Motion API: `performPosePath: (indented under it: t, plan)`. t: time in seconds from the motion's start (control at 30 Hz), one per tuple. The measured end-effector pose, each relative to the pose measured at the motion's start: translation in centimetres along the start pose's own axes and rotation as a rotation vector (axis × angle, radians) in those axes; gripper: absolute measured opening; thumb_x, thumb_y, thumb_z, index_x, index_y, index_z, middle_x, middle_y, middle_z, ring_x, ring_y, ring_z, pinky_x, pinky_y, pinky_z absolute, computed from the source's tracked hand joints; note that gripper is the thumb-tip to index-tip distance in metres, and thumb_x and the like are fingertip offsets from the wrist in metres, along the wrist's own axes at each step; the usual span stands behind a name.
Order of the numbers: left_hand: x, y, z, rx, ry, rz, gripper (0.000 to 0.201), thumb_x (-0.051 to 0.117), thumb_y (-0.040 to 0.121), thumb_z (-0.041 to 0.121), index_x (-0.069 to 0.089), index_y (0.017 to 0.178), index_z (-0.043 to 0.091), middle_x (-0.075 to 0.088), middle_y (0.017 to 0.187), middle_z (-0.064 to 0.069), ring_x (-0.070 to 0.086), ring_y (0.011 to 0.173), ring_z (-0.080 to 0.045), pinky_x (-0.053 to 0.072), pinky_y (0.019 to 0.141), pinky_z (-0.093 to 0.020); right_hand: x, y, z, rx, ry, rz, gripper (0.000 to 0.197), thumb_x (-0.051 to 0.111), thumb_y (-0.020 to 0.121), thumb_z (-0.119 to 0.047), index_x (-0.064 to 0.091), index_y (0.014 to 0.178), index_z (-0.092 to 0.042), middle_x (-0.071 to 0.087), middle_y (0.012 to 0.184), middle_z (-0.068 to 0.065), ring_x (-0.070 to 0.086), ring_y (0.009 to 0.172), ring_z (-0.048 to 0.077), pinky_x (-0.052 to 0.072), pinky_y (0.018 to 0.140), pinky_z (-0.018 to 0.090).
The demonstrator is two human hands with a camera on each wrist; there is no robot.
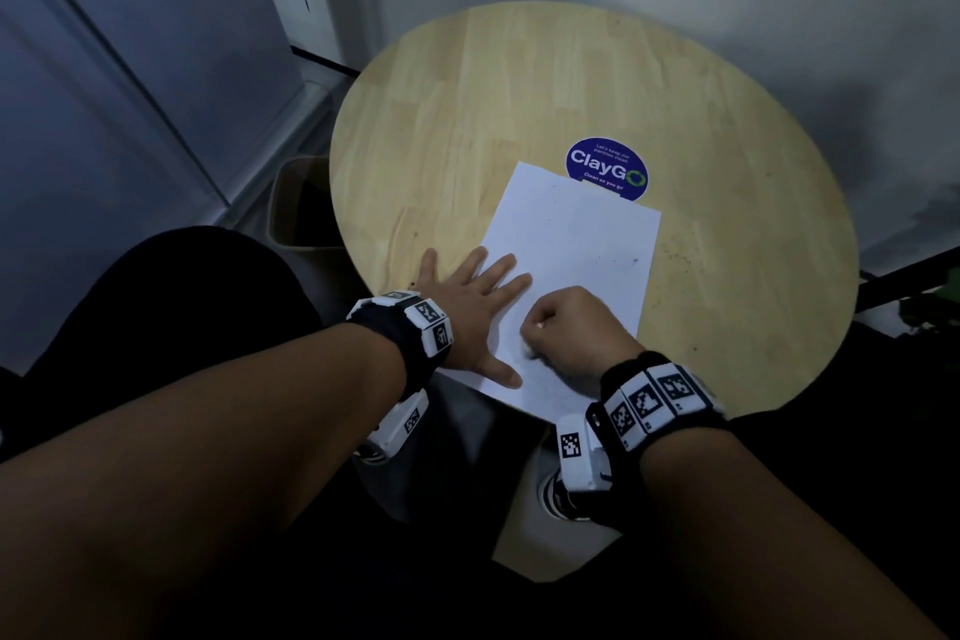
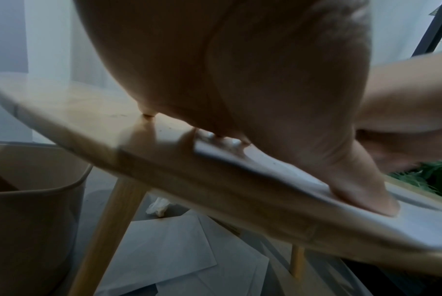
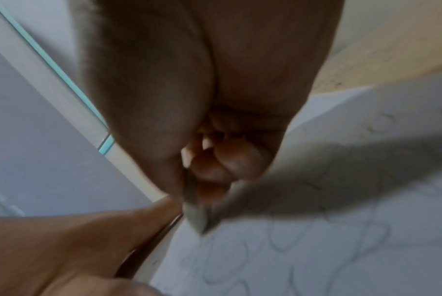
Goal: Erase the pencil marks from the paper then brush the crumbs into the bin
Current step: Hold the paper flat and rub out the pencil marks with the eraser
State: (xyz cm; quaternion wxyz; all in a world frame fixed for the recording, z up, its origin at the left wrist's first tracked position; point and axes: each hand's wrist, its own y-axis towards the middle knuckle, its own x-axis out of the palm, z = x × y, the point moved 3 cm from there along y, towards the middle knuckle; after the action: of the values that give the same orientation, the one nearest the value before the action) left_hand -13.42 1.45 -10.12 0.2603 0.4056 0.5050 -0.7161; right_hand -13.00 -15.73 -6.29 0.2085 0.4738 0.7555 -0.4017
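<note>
A white sheet of paper [image 1: 576,270] lies on the round wooden table [image 1: 519,83], its near corner over the table's edge. My left hand [image 1: 470,307] lies flat with spread fingers on the paper's left side, thumb [image 2: 364,192] pressing the sheet. My right hand [image 1: 563,333] is curled into a fist over the paper's near part and pinches a greyish eraser [image 3: 197,216] whose tip touches the sheet. Faint looping pencil marks [image 3: 303,250] show on the paper around it. A beige bin [image 1: 298,208] stands on the floor left of the table.
A blue round ClayGo sticker [image 1: 607,167] sits on the table just beyond the paper. Dark specks [image 1: 691,255] dot the wood right of the sheet. Loose sheets [image 2: 176,250] and a crumpled tissue [image 2: 159,207] lie on the floor under the table. A wall stands behind.
</note>
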Motion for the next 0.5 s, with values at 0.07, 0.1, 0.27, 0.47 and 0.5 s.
performPosePath:
  t: [0.07,0.1,0.27,0.47,0.5]
  plan:
    - [0.1,0.1,0.0,0.003,0.002,0.007,0.135,0.048,0.065,0.105,-0.025,0.161,0.043,-0.032,0.17,0.012,-0.03,0.157,-0.023,-0.008,0.117,-0.078,0.1,-0.2,0.3,0.023,0.037,-0.029,0.02,0.068,0.09,-0.011,0.078,0.075,-0.019,0.077,0.07,-0.008,0.074,0.071,0.009,0.063,0.077,0.035]
    - [0.0,0.1,0.1,0.003,0.004,0.01,0.135,0.048,0.065,0.105,-0.024,0.161,0.043,-0.032,0.17,0.012,-0.03,0.157,-0.023,-0.008,0.117,-0.078,0.0,0.1,0.6,0.037,0.065,0.039,0.02,0.067,0.092,-0.013,0.078,0.077,-0.02,0.078,0.07,-0.007,0.075,0.074,0.01,0.063,0.08,0.036]
    - [0.0,0.2,0.1,-0.01,0.012,0.02,0.136,0.047,0.064,0.105,-0.023,0.162,0.042,-0.03,0.171,0.012,-0.028,0.158,-0.023,-0.006,0.117,-0.078,0.5,0.0,0.6,0.025,0.017,0.184,0.02,0.064,0.094,-0.018,0.074,0.077,-0.02,0.075,0.076,-0.004,0.07,0.074,0.016,0.059,0.072,0.034]
    - [-0.4,0.0,0.0,-0.023,-0.005,0.104,0.13,0.049,0.068,0.102,-0.008,0.166,0.04,-0.017,0.175,0.01,-0.013,0.161,-0.022,0.003,0.121,-0.07,0.4,-0.3,2.7,0.215,0.579,0.145,0.019,0.065,0.098,-0.017,0.075,0.087,-0.006,0.077,0.076,0.013,0.057,0.055,0.022,0.05,0.054,0.033]
    - [-0.9,0.0,-0.5,-0.008,-0.025,0.122,0.122,0.054,0.072,0.096,0.0,0.167,0.04,-0.01,0.176,0.011,-0.007,0.162,-0.02,0.007,0.122,-0.066,0.1,0.0,3.2,0.238,0.661,0.189,0.019,0.066,0.101,-0.017,0.076,0.092,-0.004,0.075,0.076,0.015,0.057,0.057,0.022,0.052,0.056,0.034]
